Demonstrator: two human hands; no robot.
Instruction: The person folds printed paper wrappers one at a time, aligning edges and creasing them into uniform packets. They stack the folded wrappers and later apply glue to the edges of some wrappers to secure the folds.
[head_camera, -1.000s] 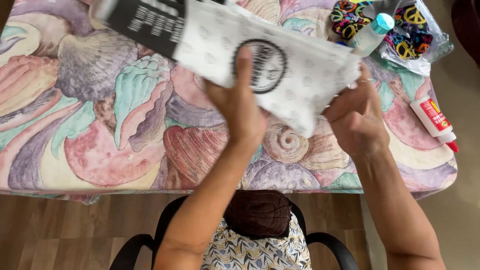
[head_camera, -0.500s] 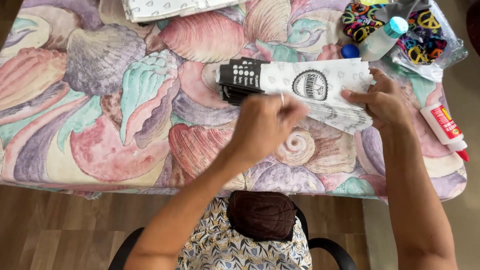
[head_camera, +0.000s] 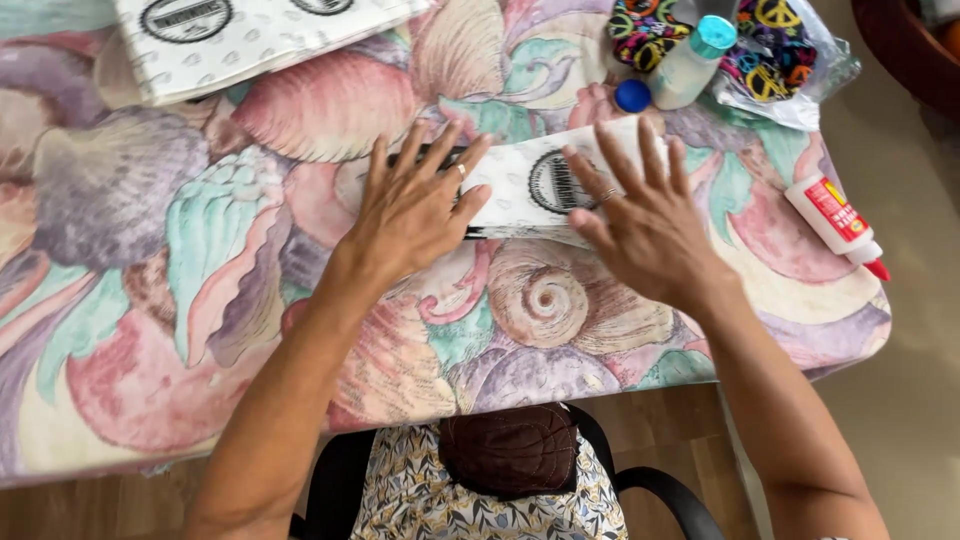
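Observation:
A folded white paper bag with a round black emblem (head_camera: 545, 185) lies flat on the table. My left hand (head_camera: 415, 205) presses down on its left end with fingers spread. My right hand (head_camera: 640, 215) lies flat on its right part, fingers spread too. Both hands press the paper against the seashell-patterned tablecloth (head_camera: 200, 280).
A stack of similar white paper bags (head_camera: 240, 40) lies at the far left. A bottle with a teal cap (head_camera: 690, 60), a blue cap (head_camera: 632, 96) and a clear bag of colourful pieces (head_camera: 770, 55) sit far right. A glue bottle (head_camera: 835, 222) lies near the right edge. A chair (head_camera: 510, 480) is below.
The paper bag was held up above the table, then folded narrower and laid down. Both hands now press flat on it.

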